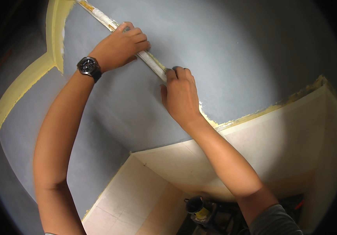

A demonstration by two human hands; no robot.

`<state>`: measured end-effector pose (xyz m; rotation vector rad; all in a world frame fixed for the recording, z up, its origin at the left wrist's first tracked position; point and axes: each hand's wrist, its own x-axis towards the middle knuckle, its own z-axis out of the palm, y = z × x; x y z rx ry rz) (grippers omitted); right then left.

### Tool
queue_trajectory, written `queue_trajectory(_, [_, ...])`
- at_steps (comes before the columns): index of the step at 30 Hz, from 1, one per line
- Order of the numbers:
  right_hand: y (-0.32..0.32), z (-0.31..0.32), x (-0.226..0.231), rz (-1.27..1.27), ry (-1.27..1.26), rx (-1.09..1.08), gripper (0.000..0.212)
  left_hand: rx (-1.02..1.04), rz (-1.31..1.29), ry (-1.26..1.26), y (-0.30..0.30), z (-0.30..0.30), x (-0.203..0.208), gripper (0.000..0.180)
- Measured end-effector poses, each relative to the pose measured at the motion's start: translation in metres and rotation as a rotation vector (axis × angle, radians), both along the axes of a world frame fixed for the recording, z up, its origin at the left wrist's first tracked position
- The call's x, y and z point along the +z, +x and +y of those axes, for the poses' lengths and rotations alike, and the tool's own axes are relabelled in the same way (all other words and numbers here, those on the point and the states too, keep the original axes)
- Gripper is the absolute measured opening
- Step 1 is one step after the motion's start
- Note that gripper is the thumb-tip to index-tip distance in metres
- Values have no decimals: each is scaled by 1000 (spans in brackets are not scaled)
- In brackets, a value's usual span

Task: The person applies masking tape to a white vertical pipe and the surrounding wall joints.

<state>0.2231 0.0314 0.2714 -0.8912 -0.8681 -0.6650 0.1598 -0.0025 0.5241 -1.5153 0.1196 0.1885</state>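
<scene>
A narrow white strip (149, 62) with a yellowish edge and rough, smeared patches runs diagonally along the grey wall corner. Higher up, my left hand (123, 45) curls its fingers over this strip, with a dark watch (88, 65) on that wrist. My right hand (181, 88) closes its bent fingers on the strip lower down, its thumb pointing up along the near side. The palm sides of both hands are hidden, and so is the part of the strip beneath them. Whether the strip is tape or a rigid trim cannot be made out.
Yellow tape (24, 78) borders the grey wall (235, 51) at the left. More yellow, ragged edging (254, 114) follows the wall's lower right boundary. Pale tiled surfaces (137, 192) meet below. A dark bucket (195, 204) with a yellow label stands among dim clutter at the bottom.
</scene>
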Motion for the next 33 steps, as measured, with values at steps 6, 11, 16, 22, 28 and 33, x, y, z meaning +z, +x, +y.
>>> queue_trajectory(6, [-8, 11, 2, 82, 2, -78, 24, -74, -5, 167, 0, 13, -9, 20])
queue_trajectory(11, [-19, 11, 11, 163, -107, -212, 25, -39, -10, 130, -5, 13, -8, 23])
queue_trajectory(16, [-19, 8, 12, 153, -169, -262, 21, -62, -34, 69, -8, 18, -12, 28])
queue_trajectory(22, [-12, 9, 14, 117, -118, -299, 29, -35, -10, 88, -10, 13, -8, 35])
queue_trajectory(28, [-13, 11, 7, 9, -160, -424, 56, -109, 24, 30, -24, 32, -9, 34])
queue_trajectory(33, [-9, 14, 1, -47, -120, -484, 59, -195, -39, -3, -35, 44, 0, 46])
